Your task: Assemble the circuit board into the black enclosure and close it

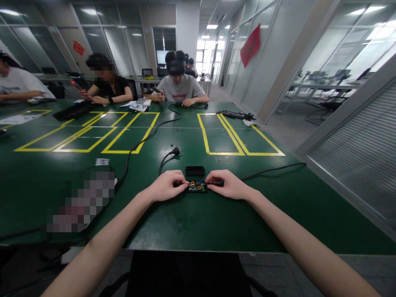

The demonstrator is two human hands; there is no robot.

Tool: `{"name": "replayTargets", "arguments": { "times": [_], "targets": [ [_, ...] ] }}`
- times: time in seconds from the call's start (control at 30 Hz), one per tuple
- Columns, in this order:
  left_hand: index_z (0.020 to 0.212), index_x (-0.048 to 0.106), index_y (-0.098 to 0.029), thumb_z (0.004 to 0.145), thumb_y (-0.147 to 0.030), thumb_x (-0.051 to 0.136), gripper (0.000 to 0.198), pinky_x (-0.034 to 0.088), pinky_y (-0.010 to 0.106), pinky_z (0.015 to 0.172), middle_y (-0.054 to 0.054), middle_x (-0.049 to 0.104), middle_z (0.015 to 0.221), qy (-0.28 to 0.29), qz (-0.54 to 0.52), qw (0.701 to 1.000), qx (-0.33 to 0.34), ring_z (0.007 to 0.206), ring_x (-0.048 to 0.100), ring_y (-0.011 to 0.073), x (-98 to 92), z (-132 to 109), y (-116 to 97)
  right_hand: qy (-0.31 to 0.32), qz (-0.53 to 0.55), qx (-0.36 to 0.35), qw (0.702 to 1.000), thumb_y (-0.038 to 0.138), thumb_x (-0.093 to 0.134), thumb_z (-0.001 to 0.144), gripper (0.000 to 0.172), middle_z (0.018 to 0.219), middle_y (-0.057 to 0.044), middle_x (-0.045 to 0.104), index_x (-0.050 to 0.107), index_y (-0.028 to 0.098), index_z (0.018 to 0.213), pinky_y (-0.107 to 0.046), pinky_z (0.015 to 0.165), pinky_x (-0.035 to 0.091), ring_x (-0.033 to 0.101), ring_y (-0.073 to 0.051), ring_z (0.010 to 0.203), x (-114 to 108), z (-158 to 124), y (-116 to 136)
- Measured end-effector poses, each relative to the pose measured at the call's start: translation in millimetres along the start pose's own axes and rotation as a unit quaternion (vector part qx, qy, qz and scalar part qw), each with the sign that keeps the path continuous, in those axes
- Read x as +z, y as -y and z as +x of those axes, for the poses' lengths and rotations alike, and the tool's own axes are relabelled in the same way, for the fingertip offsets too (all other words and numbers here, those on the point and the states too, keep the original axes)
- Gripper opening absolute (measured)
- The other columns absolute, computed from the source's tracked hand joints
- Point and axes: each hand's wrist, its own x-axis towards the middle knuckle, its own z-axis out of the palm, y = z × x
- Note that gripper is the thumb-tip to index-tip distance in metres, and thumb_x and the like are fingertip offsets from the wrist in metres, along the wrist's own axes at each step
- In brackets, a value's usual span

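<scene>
On the green table [161,225] lies an opened black power adapter housing with a circuit board [198,188] inside; yellow and blue wires and copper-coloured coils show on it. My left hand [168,185] is closed at the board's left end, its thumb and finger pinching a black power cord. At the right end my right hand [225,184] is closed on another black cord, whose thicker end shows between the fingers. The fingers partly hide where the cords enter the housing. Just beyond the board rests a black housing cover [194,170], hollow side up.
A power plug [176,151] lies beyond my left hand. One black cable [247,176] runs off to the right. A blurred-out object [83,202] is at left, beside a long cable [133,150]. Yellow tape [202,134] marks the table. Several people sit opposite.
</scene>
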Motion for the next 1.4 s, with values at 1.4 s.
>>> {"name": "replayTargets", "arguments": {
  "times": [1.4],
  "targets": [
    [0.097,0.079,-0.020,0.087,-0.020,0.062,0.021,0.057,0.039,0.099,0.010,0.073,0.127,-0.096,-0.035,0.995,0.005,0.113,0.070,0.0232,9.5,7.9,4.8,-0.111,0.089,0.100,0.985,0.034,0.069,0.084,0.021,0.088,-0.002,0.070,0.064,0.019,0.098,-0.031,0.069,0.050,0.062,-0.017,0.076,21.2,18.7,-10.4]
  ]
}}
